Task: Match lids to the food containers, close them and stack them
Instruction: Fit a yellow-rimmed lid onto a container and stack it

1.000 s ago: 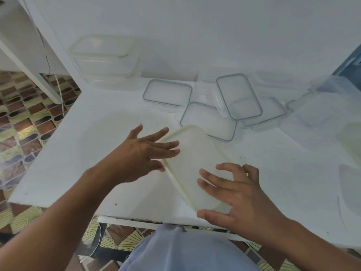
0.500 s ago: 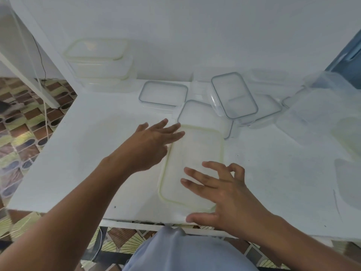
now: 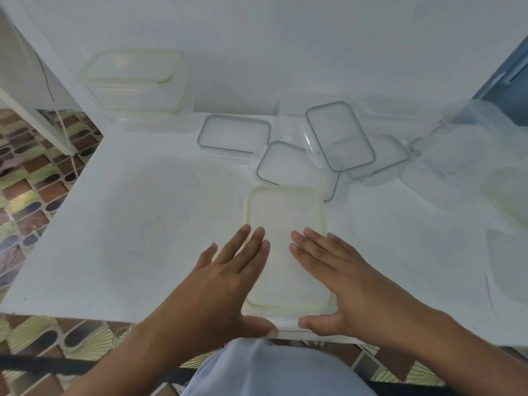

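View from my head camera, looking down at a white table (image 3: 143, 224). A pale, yellow-rimmed lid (image 3: 285, 212) lies straight ahead of me at the table's near edge. Its long axis runs directly away from my body toward the back wall. My left hand (image 3: 228, 275) and right hand (image 3: 345, 275) both lie flat on its near half, fingers straight and slightly spread, gripping nothing. The left covers the near-left part and the right the near-right part, with each thumb reaching along the near short edge. The far half of the lid is uncovered. A translucent wall seems to show under the near edge, so I judge the lid sits on a shallow container (the plastic is too washed out to be sure). Both hands are equally near it, so I would press along the rim with the two together. A stack of closed containers (image 3: 134, 84) with the same yellow rims stands well apart at the back left, on my left hand's side. Several grey-rimmed lids (image 3: 234, 135) lie overlapping just beyond the lid's far end.
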Demonstrator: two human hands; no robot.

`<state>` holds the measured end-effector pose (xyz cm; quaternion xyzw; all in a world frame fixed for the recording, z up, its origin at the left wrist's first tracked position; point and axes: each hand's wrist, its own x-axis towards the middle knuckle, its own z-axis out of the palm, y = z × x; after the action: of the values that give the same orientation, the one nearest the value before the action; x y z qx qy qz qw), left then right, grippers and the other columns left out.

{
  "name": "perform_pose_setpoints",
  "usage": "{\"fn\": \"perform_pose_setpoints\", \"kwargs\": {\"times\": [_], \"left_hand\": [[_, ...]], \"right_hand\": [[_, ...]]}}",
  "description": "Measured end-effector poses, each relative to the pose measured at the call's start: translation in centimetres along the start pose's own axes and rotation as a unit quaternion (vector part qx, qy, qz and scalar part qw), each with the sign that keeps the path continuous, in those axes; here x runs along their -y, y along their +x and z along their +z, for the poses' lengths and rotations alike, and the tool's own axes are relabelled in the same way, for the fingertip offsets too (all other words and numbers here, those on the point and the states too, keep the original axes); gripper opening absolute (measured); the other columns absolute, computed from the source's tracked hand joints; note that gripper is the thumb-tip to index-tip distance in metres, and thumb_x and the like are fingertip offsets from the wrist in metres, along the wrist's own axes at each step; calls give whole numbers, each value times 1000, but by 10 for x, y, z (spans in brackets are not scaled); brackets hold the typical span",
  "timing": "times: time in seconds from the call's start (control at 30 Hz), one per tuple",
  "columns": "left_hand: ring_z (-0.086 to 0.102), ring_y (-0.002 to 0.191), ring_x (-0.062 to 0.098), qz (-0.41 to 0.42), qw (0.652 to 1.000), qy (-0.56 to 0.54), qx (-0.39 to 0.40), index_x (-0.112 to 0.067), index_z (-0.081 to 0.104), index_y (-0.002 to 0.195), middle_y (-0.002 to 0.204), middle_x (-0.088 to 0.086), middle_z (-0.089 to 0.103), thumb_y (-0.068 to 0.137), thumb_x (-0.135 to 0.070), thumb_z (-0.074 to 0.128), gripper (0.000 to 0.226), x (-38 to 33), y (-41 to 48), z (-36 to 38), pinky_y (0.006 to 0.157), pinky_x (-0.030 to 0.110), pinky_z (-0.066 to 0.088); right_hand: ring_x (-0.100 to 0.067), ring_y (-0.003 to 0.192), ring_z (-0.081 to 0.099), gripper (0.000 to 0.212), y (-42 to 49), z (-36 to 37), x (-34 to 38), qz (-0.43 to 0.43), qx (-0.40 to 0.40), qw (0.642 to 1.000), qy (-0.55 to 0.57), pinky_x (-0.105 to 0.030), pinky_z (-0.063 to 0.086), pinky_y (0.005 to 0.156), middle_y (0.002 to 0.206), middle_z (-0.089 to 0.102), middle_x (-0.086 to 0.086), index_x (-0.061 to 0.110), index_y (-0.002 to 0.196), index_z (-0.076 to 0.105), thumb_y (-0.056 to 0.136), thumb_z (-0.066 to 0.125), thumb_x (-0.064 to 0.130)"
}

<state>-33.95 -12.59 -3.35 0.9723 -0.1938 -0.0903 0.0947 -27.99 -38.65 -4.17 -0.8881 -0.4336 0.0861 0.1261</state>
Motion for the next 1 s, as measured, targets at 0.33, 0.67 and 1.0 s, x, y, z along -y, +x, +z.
{"fn": "perform_pose_setpoints", "kwargs": {"times": [0.33,0.67,1.0], "left_hand": [[25,155,28,13,991,6,-134,-7,42,154,166,9,30,82,-72,55,97,-2,1,27,96,51,55],[21,156,23,5,989,-19,-148,-11,37,157,168,5,27,77,-70,60,101,-4,0,27,102,48,52],[13,158,16,5,988,-61,-143,-18,31,160,170,-4,19,77,-71,63,104,0,-2,26,107,53,47]], "right_hand": [[-17,151,27,95,2,27,-3,-15,-141,989,-32,-44,27,118,162,33,-2,9,149,45,74,71,61],[-15,151,26,100,4,28,-3,-6,-142,990,-2,-42,24,119,162,32,2,12,151,44,70,76,61],[-13,152,23,98,2,22,-2,-3,-117,993,-12,-42,23,117,163,30,3,14,153,40,74,67,66]]}}
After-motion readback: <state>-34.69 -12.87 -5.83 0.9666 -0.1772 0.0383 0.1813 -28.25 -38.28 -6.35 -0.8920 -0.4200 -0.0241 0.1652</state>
